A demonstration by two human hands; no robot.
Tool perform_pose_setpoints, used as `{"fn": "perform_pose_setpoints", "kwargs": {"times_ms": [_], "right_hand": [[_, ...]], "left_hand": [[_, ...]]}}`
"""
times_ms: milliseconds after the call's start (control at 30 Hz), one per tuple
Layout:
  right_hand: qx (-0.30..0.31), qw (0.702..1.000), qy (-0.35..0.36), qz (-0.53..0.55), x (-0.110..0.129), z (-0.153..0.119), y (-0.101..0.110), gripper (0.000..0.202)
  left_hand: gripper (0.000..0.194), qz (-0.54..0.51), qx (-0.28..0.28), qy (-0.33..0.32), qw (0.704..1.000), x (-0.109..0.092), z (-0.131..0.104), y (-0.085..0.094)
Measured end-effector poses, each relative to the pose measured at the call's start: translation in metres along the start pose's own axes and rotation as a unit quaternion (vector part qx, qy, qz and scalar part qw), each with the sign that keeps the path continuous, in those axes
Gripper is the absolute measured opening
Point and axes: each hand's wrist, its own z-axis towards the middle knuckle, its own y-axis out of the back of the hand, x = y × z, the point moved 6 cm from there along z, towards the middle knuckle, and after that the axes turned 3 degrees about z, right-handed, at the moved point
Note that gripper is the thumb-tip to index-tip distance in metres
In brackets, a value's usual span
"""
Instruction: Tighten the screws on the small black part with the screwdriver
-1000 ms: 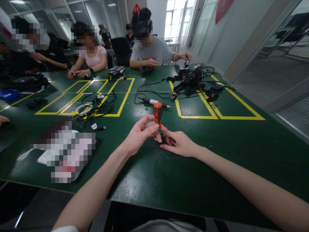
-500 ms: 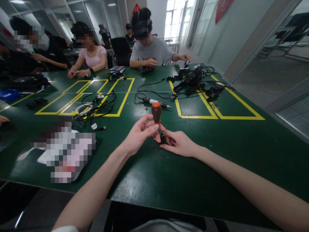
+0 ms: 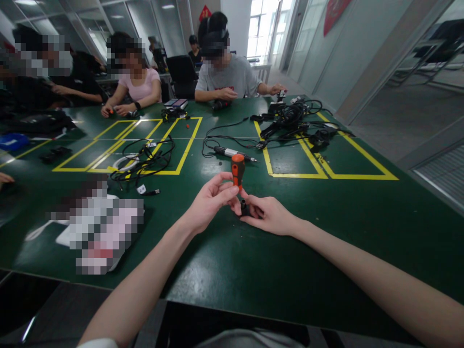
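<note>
My left hand (image 3: 214, 197) pinches an orange and dark-grey screwdriver (image 3: 238, 169) near the lower end of its handle, which points upward; the shaft is hidden behind my fingers. Just to the right and lower, my right hand (image 3: 268, 215) is closed on a small dark part (image 3: 244, 208) with a round, tube-like top, held at the table surface. The screwdriver stands above and slightly left of this part; whether its tip touches it I cannot tell. Fingertips of both hands are very close together.
A pen-shaped electric screwdriver (image 3: 232, 153) with a cord lies beyond my hands on the green table (image 3: 326, 270). Coiled cables (image 3: 155, 159) lie left, a black cable heap (image 3: 293, 118) back right. A blurred-out pouch-like item (image 3: 112, 232) is at left. Several people sit across.
The screwdriver handle has turned about its long axis, showing more orange, and leans slightly further right. My right hand and the dark part have hardly moved.
</note>
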Motion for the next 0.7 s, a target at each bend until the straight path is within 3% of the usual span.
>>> {"fn": "perform_pose_setpoints", "kwargs": {"times_ms": [700], "right_hand": [[0.001, 1.0, 0.005, -0.007, -0.0007, -0.0005, -0.0001, 0.022]], "left_hand": [[0.041, -0.001, 0.007, 0.014, 1.0, 0.0009, 0.0002, -0.002]]}}
